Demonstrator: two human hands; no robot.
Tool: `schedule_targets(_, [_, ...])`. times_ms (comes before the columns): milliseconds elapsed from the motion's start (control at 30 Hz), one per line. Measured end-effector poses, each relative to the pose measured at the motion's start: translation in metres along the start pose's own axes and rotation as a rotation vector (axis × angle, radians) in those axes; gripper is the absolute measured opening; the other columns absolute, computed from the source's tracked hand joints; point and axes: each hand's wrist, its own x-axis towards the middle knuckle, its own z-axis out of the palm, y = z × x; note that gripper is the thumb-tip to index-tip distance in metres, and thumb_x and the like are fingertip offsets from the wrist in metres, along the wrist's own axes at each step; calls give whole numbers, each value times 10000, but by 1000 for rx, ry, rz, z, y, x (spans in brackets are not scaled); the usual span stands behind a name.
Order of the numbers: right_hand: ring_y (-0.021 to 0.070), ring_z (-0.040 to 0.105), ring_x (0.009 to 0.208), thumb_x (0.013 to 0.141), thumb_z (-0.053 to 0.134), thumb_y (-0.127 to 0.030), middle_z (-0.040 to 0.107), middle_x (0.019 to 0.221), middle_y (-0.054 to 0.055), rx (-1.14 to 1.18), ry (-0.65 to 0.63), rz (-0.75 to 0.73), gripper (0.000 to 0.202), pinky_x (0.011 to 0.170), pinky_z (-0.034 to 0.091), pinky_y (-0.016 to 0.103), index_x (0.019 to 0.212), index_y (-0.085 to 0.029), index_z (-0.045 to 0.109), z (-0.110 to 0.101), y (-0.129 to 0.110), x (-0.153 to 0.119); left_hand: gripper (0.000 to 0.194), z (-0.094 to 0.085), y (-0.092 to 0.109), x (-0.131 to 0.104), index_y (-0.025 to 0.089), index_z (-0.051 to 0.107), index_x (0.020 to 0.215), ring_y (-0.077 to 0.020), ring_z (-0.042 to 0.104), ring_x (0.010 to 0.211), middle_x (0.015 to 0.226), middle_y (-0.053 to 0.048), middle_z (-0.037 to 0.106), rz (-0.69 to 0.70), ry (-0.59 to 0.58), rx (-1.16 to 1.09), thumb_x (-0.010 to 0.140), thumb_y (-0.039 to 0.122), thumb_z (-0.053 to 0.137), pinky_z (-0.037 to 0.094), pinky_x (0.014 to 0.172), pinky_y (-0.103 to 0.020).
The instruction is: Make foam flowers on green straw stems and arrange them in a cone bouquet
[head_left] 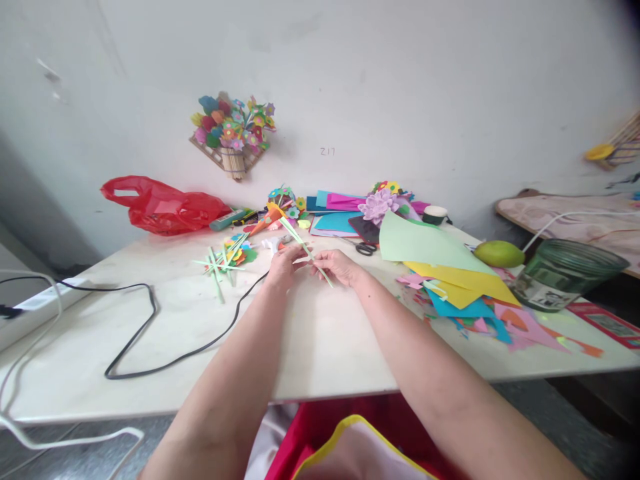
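Observation:
A thin pale-green paper strip (299, 239), wider at its far end and narrow towards me, slants across the middle of the table between my hands. The fingers of my left hand (284, 265) close on it from the left. My right hand (336, 268) pinches its lower part. Just beyond my left hand lies a white tool that looks like a glue gun (274, 245), partly hidden. Left of it, several pale-green paper sticks (216, 270) lie crossed beside colourful cut-out flowers (245, 253).
A black cord (150, 320) loops over the table (330, 353) on the left. Scissors (365, 249) lie beyond my right hand. Pale-green sheets (425, 243), paper scraps (470, 310), a green mango (499, 254) and a glass jar (560, 273) are rightward. A red bag (160, 207) sits back left.

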Motion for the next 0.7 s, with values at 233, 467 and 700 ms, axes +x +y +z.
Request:
schedule_targets(233, [45,388,326,833,548,-338,539,482,-41,70,5,-41,224,311,284,165,806,-124,604,-2,5,5,232,0,-1,0,170,647,743,-191,625,798,749,-39,665,8,24,-19,599,348,686,466,747,-320])
schedule_targets(467, [40,348,309,822,526,-497,512,456,-42,104,-23,28,372,308,230,167,797,-131,591,-4,9,8,255,1,0,-1,160,651,768,-198,626,817,760,-45,664,32,-39,-25,599,342,709,472,756,-328])
schedule_targets(700, [59,397,291,800,581,-360,516,407,-46,32,46,-14,230,304,274,167,748,-137,573,1,4,6,274,-1,-2,0,164,661,791,-215,635,862,837,-72,692,41,-56,4,606,362,702,466,793,-347])
